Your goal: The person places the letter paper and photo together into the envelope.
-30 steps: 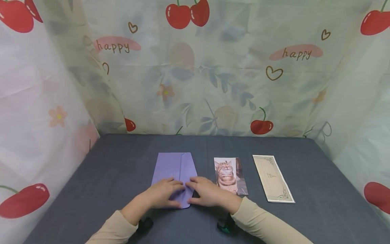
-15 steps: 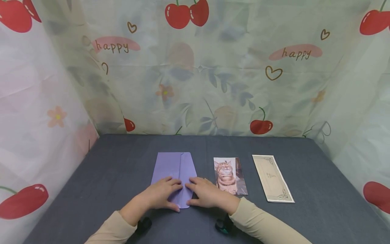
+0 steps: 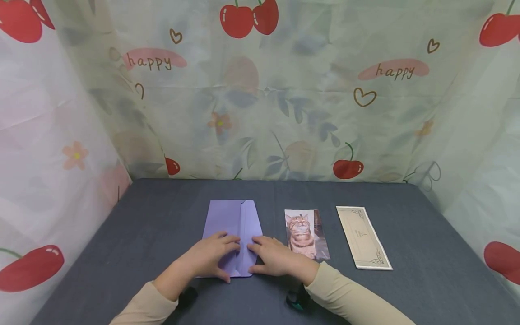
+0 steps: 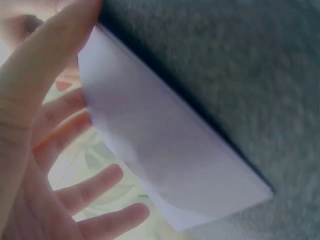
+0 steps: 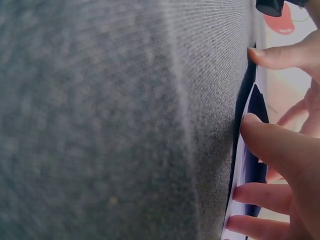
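A purple envelope (image 3: 225,216) lies on the table, its seamed flap strip along the right side. My left hand (image 3: 209,257) rests over the envelope's near left part. Its fingers are spread, and the thumb is at the near edge. In the left wrist view, the envelope (image 4: 150,135) has a pale face, and the left hand's fingers (image 4: 95,187) look fairly straight. At the right edge, my right hand (image 3: 276,257) touches the strip with its fingertips and thumb. The right wrist view shows the right thumb (image 5: 280,145) and fingers against the envelope's thin edge; dark material appears behind it.
A cat photo card (image 3: 300,234) lies right of the envelope, partly behind the right hand. Farther right is a beige ornate-bordered card (image 3: 363,237). The dark grey table (image 3: 170,203) stands before a cherry-printed curtain (image 3: 268,122). Dark wrist devices (image 3: 296,300) show under the sleeves.
My left hand has shifted a little to the left, its thumb moving away from the right hand. The envelope's far edge has moved slightly away. My right hand has barely moved.
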Motion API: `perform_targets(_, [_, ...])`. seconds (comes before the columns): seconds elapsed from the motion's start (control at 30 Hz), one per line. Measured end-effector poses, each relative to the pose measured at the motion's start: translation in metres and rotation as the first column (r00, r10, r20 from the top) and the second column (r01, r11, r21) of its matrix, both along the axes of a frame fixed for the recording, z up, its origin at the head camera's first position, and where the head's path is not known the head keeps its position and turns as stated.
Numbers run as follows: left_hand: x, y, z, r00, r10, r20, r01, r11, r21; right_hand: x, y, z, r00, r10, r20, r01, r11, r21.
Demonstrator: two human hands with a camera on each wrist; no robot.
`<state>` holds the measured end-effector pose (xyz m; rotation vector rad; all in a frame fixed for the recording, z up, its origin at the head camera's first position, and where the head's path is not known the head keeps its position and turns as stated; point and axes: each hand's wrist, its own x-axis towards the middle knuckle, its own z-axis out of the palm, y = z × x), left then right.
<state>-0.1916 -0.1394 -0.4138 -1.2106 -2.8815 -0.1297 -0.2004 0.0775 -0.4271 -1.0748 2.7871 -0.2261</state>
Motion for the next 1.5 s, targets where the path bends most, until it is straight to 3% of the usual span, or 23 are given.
perform_targets(0.67, [-0.006,-0.005,-0.005,0.997,-0.077,-0.001,0.077,0.995,0.062,-0.002,0.003,0.002,1.0,0.024,0.015,-0.023,0.999,-0.032])
perform_targets(0.93, [-0.007,-0.005,-0.006,0.997,-0.071,0.027,0.069,0.995,0.067,-0.002,0.004,0.004,1.0,0.021,0.016,-0.02,0.999,-0.043])
perform_targets(1.23, [-0.007,-0.005,-0.004,0.997,-0.078,0.015,0.076,0.995,0.065,-0.007,0.012,0.004,1.0,0.028,0.01,-0.026,0.985,-0.17])
perform_targets(1.5, [-0.008,-0.005,-0.007,0.997,-0.079,0.017,0.078,0.994,0.077,-0.009,0.025,0.006,1.0,0.014,0.002,-0.012,0.953,-0.301])
